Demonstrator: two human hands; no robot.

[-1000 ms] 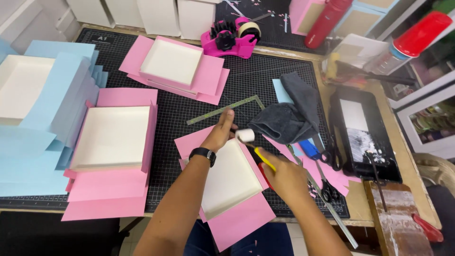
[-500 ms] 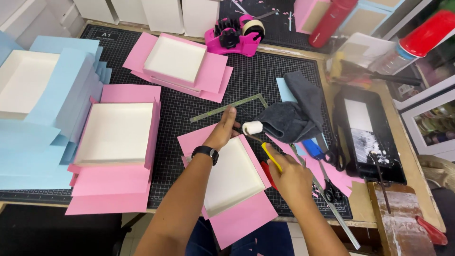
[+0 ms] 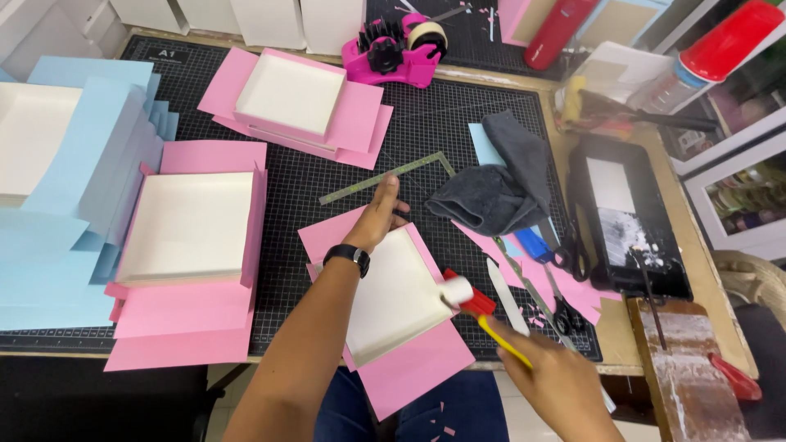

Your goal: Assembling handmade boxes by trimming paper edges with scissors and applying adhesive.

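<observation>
Left hand [image 3: 378, 214] lies flat, fingers released, pressing the far edge of the white tray [image 3: 393, 295] on pink paper [image 3: 413, 372]. Right hand [image 3: 557, 385] grips the small glue roller [image 3: 468, 296] at the tray's right edge. Gridded black cutting mat [image 3: 434, 123] covers the desk [image 3: 684, 245].

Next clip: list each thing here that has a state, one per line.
Left hand: flat on the box wall, holding nothing.
Right hand: gripping the roller.
Roller: raised at the box edge.
Box: open, lying on pink paper.
Scissors: shut, lying flat.
Cloth: crumpled.
Tape dispenser: loaded, upright.
</observation>
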